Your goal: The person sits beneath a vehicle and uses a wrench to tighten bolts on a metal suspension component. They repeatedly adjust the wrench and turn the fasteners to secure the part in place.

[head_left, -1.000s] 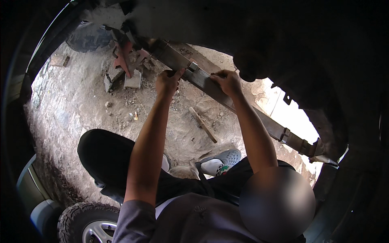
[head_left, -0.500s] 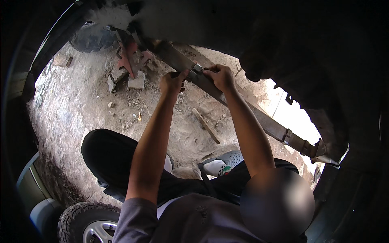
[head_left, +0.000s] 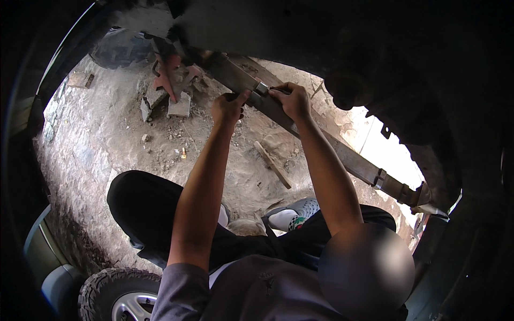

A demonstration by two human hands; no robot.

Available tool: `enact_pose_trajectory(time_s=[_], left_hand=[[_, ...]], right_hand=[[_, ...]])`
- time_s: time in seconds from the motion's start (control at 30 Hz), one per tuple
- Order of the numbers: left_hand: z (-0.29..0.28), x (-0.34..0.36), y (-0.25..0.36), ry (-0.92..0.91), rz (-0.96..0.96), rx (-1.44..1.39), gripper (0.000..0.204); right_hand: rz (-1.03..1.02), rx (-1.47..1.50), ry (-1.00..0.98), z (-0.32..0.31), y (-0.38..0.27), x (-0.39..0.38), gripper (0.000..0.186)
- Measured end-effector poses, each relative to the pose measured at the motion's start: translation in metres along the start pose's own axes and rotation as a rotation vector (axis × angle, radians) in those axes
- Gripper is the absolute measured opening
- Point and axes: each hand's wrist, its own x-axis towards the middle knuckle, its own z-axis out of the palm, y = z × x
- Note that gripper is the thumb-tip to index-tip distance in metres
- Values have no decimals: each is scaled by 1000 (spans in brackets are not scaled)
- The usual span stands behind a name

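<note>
A long metal leaf spring slants from upper left to lower right under the vehicle, with a shiny metal clip around it near my hands. My left hand is at the near side of the spring, thumb against its edge beside the clip and fingers curled. What those fingers hold is hidden. On the clip's other side, my right hand is closed in a pinch, thumb and fingertips almost touching the clip. Something dark and small shows between them, too small to name.
A red metal stand and a broken concrete block are at the far left, near another block. A wooden stick lies on the rough ground before my feet. Behind at lower left is a wheel. Dark vehicle underside hangs overhead.
The fingers of my right hand have shifted slightly at the clip, and the dark thing in its pinch shows more. My left hand stays in place. The view has moved a little.
</note>
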Motion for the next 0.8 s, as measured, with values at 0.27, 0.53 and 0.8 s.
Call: enact_pose_trajectory(time_s=[0.27, 0.53, 0.8], left_hand=[[-8, 10, -9, -44, 94, 133, 48], [2, 2, -6, 8, 101, 68, 44], [-6, 3, 0, -109, 67, 89, 47]], right_hand=[[-41, -12, -67, -29, 28, -11, 30], [-107, -23, -41, -27, 21, -2, 29], [-49, -48, -50, -27, -4, -1, 32]])
